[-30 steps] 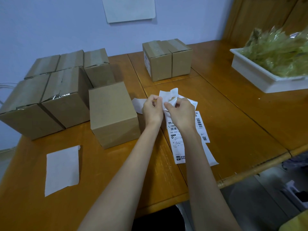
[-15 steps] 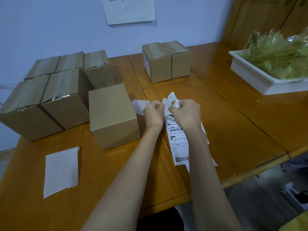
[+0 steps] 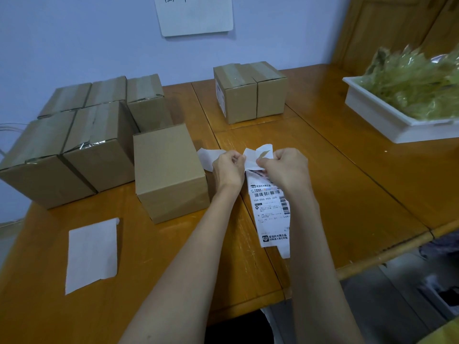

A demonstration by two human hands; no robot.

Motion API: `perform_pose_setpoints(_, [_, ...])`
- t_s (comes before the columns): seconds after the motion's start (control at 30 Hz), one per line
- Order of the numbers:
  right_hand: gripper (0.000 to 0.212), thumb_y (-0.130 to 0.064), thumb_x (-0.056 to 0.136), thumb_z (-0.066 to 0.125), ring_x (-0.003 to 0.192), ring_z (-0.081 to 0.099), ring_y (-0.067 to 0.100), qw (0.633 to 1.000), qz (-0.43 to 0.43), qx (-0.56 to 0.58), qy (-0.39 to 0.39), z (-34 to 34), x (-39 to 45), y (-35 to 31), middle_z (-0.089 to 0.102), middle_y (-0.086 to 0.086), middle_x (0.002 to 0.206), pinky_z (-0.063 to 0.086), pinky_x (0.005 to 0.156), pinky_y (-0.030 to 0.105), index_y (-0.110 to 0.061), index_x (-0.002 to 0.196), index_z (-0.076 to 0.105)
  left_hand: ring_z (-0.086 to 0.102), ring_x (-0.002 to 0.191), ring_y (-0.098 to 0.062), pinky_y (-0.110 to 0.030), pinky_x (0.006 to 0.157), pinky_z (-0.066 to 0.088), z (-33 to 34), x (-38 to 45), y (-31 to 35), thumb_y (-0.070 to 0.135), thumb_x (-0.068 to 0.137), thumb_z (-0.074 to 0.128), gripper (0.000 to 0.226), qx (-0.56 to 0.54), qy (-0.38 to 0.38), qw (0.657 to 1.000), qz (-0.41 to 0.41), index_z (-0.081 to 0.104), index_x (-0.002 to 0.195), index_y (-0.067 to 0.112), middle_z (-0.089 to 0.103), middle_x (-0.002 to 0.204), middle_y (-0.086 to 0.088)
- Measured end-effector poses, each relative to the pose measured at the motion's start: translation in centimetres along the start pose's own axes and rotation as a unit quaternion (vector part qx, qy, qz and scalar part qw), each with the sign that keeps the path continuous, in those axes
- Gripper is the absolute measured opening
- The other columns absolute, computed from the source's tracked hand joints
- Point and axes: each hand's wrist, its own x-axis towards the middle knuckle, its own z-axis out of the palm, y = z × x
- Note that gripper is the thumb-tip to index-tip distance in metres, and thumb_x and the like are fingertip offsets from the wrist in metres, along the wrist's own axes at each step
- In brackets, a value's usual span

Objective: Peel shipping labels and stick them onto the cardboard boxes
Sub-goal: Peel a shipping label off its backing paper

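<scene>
A printed white shipping label (image 3: 270,209) with barcodes hangs down over the wooden table (image 3: 347,194) from both my hands. My left hand (image 3: 229,167) pinches the white backing paper (image 3: 258,155) at the label's top edge. My right hand (image 3: 288,167) pinches the top of the label right beside it, fingers curled. A plain cardboard box (image 3: 169,170) stands just left of my left hand, with no label visible on it.
Several taped boxes (image 3: 74,137) are grouped at the back left. Two boxes (image 3: 248,93) stand at the back centre, one with a label on its side. A blank backing sheet (image 3: 92,254) lies front left. A white tray (image 3: 387,120) of plastic bags sits at right.
My hands have drawn slightly apart at the label's top, and the label has come off the table surface and now hangs more freely. The boxes have not moved.
</scene>
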Motion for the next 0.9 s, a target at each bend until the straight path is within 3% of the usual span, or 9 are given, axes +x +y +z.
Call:
perform_pose_setpoints(0.1, [0.023, -0.022, 0.084, 0.068, 0.063, 0.051, 0.026, 1.000, -0.003, 0.002, 0.006, -0.2, -0.1, -0.2, 0.066, 0.028, 0.084, 0.038, 0.059, 0.033, -0.011, 0.072, 0.052, 0.052, 0.073, -0.013, -0.018, 0.051, 0.035, 0.1, 0.1, 0.1, 0.019, 0.096, 0.055, 0.019, 0.008, 0.001, 1.000, -0.007, 0.067, 0.085, 0.008, 0.063, 0.087, -0.006])
perform_pose_setpoints(0.23, [0.025, -0.021, 0.084, 0.068, 0.069, 0.062, 0.038, 1.000, -0.013, -0.004, 0.025, -0.5, -0.2, -0.2, 0.068, 0.029, 0.097, 0.040, 0.060, 0.034, -0.012, 0.070, 0.050, 0.053, 0.073, -0.014, -0.021, 0.053, 0.037, 0.2, 0.1, 0.3, 0.020, 0.095, 0.056, 0.019, 0.014, 0.001, 1.000, -0.008, 0.068, 0.086, 0.009, 0.062, 0.083, -0.004])
perform_pose_setpoints(0.33, [0.030, -0.020, 0.084, 0.068, 0.087, 0.066, 0.044, 0.999, -0.024, 0.000, 0.037, -0.6, -0.5, -0.2, 0.067, 0.030, 0.094, 0.040, 0.059, 0.034, -0.012, 0.067, 0.045, 0.053, 0.073, -0.015, -0.021, 0.053, 0.038, 0.1, 0.0, 0.3, 0.020, 0.096, 0.055, 0.019, 0.014, -0.004, 1.000, -0.014, 0.067, 0.085, 0.008, 0.062, 0.082, -0.004])
perform_pose_setpoints(0.5, [0.027, -0.017, 0.083, 0.069, 0.090, 0.065, 0.046, 0.998, -0.037, 0.017, 0.045, -0.7, -0.9, -0.2, 0.065, 0.033, 0.093, 0.041, 0.059, 0.035, -0.012, 0.068, 0.046, 0.054, 0.074, -0.016, -0.023, 0.060, 0.039, -0.1, 0.1, 0.5, 0.020, 0.096, 0.055, 0.020, 0.019, -0.002, 1.000, -0.022, 0.069, 0.088, 0.007, 0.063, 0.083, -0.005])
perform_pose_setpoints(0.63, [0.031, -0.014, 0.082, 0.068, 0.091, 0.064, 0.047, 0.998, -0.036, 0.021, 0.046, -0.9, -1.2, -0.3, 0.062, 0.031, 0.079, 0.044, 0.061, 0.037, -0.012, 0.065, 0.043, 0.054, 0.076, -0.017, -0.026, 0.064, 0.042, -0.1, 0.1, 0.5, 0.019, 0.096, 0.055, 0.020, 0.024, -0.002, 0.999, -0.023, 0.068, 0.088, 0.006, 0.062, 0.083, -0.004])
perform_pose_setpoints(0.73, [0.038, -0.014, 0.083, 0.067, 0.091, 0.065, 0.047, 0.998, -0.037, 0.018, 0.048, -1.0, -1.4, -0.3, 0.064, 0.033, 0.085, 0.048, 0.062, 0.042, -0.014, 0.060, 0.037, 0.055, 0.077, -0.018, -0.027, 0.066, 0.046, -0.1, 0.1, 0.4, 0.019, 0.096, 0.055, 0.019, 0.025, -0.003, 0.999, -0.023, 0.068, 0.088, 0.006, 0.062, 0.084, -0.004])
perform_pose_setpoints(0.9, [0.045, -0.015, 0.085, 0.066, 0.092, 0.065, 0.045, 0.998, -0.038, 0.003, 0.041, -1.1, -1.8, -0.5, 0.049, 0.014, 0.072, 0.038, 0.059, 0.034, -0.016, 0.058, 0.031, 0.056, 0.079, -0.019, -0.027, 0.065, 0.043, -0.2, 0.3, 0.7, 0.016, 0.095, 0.055, 0.017, 0.038, 0.014, 0.999, -0.028, 0.068, 0.090, 0.006, 0.063, 0.087, -0.006])
